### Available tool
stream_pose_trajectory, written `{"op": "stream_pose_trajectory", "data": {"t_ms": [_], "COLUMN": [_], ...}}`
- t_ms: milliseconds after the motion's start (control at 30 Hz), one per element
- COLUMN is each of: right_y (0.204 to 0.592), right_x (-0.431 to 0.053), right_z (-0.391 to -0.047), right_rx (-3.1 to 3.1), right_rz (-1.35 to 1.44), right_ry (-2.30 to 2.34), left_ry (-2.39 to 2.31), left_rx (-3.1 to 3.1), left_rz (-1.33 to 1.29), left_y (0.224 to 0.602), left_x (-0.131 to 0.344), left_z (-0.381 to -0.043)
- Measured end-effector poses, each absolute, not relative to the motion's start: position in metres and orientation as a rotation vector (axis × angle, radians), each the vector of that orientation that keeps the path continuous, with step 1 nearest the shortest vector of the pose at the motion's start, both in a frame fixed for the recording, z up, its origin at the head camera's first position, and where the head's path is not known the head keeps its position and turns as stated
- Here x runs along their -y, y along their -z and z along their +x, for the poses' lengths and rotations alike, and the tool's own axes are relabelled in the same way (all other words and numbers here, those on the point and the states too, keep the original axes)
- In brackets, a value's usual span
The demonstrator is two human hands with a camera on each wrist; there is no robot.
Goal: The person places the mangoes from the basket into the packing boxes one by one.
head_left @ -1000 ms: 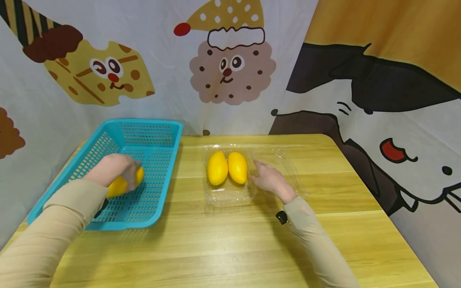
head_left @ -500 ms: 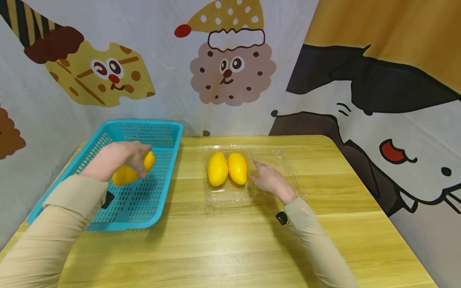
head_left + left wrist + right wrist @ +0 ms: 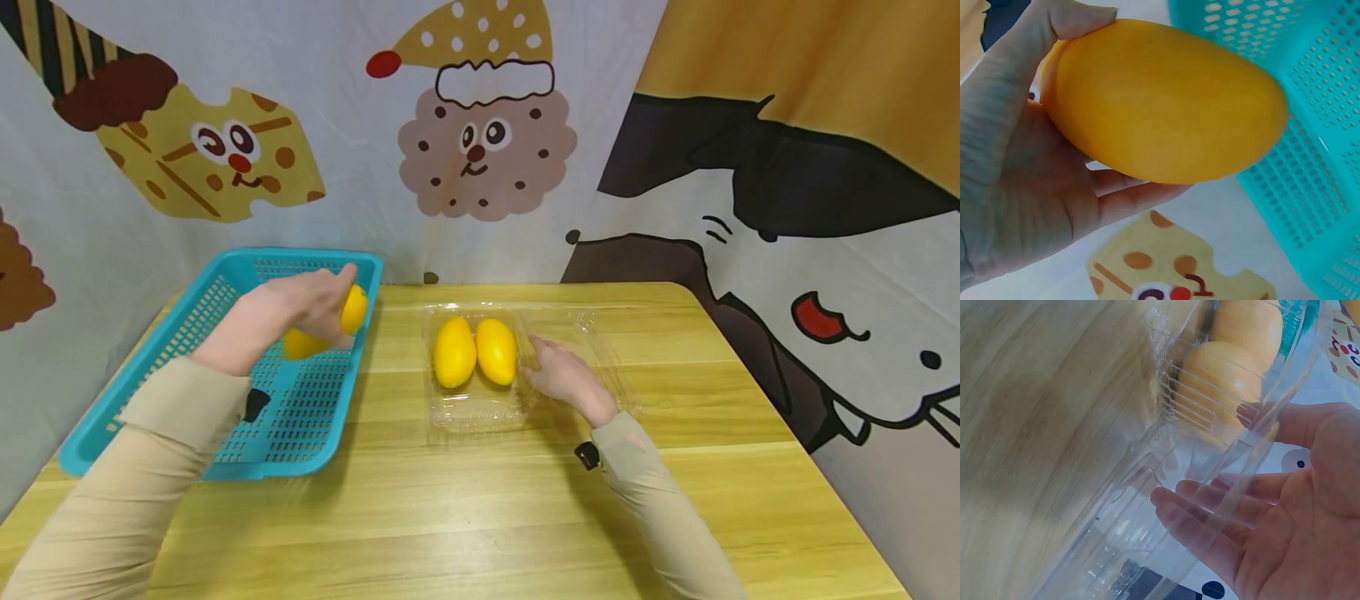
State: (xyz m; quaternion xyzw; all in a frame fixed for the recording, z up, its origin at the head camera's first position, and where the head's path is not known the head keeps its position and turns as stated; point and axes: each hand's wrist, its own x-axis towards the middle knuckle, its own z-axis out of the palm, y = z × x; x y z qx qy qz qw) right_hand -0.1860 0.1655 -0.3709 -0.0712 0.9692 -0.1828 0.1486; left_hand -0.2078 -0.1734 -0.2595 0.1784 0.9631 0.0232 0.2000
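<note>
In the head view my left hand (image 3: 311, 302) grips a yellow mango (image 3: 354, 309) over the right part of the blue basket (image 3: 333, 450). Seen from the left wrist, the thumb lies along one side of this mango (image 3: 1166, 103) and the fingers support the other side. Two more mangoes, a left one (image 3: 454, 352) and a right one (image 3: 497, 352), lie side by side in a clear plastic clamshell box (image 3: 474, 414). My right hand (image 3: 562, 377) rests at the box's middle fold, its slightly bent fingers touching the plastic and the thumb apart from them.
The box's clear lid (image 3: 577, 337) lies folded out to the right. A wooden table (image 3: 465, 517) carries box and basket. Behind it hangs a curtain (image 3: 360, 167) printed with cartoon figures.
My left hand has lifted the mango from low in the basket and moved it right and away from me, to near the basket's right rim. The right hand has stayed at the box.
</note>
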Motion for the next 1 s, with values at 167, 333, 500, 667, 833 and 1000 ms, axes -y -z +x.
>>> {"op": "stream_pose_trajectory", "data": {"t_ms": [167,333,500,667,833,1000], "right_y": [0.371,0.371,0.371,0.372,0.372,0.371], "right_x": [-0.166,-0.166,-0.166,-0.167,-0.167,-0.167], "right_z": [-0.186,-0.186,-0.186,-0.187,-0.186,-0.185], "right_rx": [-2.785,-2.784,-2.790,-2.802,-2.805,-2.797], "right_rz": [-0.204,-0.204,-0.210,-0.235,-0.244,-0.236], "right_ry": [0.526,0.515,0.498,0.491,0.498,0.512], "left_ry": [-0.086,-0.045,0.034,0.098,0.114,0.177], "left_rx": [-2.755,-2.813,-2.788,-2.739,-2.686,-2.639], "left_rz": [0.685,0.860,0.911,0.913,0.933,0.931], "left_y": [0.257,0.260,0.264,0.271,0.282,0.295], "left_x": [0.155,0.133,0.109,0.085,0.062,0.042], "left_z": [-0.206,-0.207,-0.208,-0.208,-0.207,-0.205]}}
